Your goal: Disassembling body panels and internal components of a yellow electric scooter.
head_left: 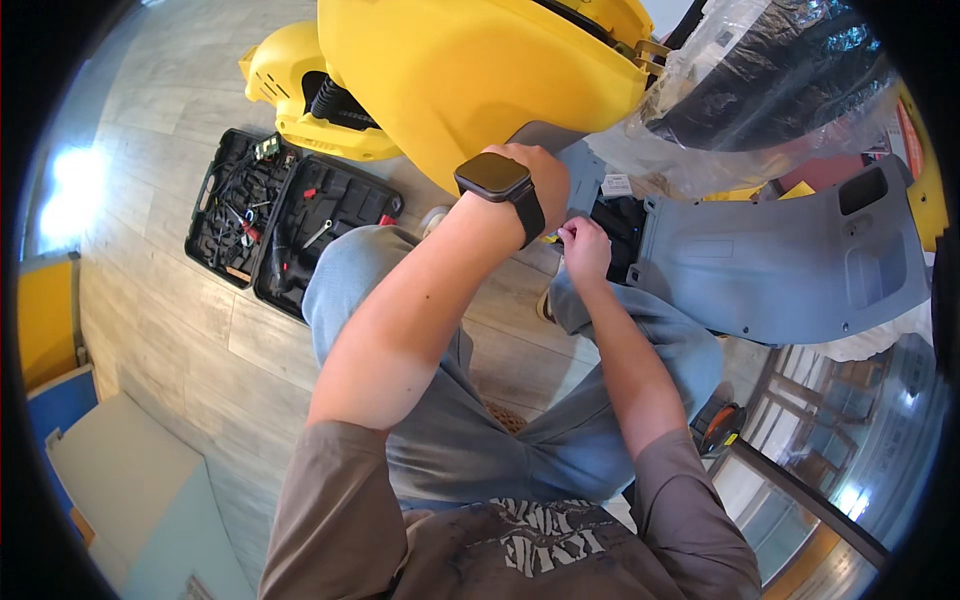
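My left hand [545,178], with a black smartwatch [493,178] on its wrist, is at the lower edge of a large yellow scooter body panel [465,75]. Its fingers are turned away and hidden, so whether they grip anything does not show. Lower and to the right, my right hand [588,250] is closed with thumb and fingertips together. Whatever it pinches is too small to make out. Right beside it lie dark parts [622,228] and a small white labelled box [616,185]. A big grey plastic panel [775,250] with screw holes is close by on the right.
An opened black tool case [290,215] with loose tools and a wrench lies on the wood floor to the left. Clear plastic wrap [690,120] covers a dark part at the upper right. A tape-measure-like round object [722,428] sits near my right knee.
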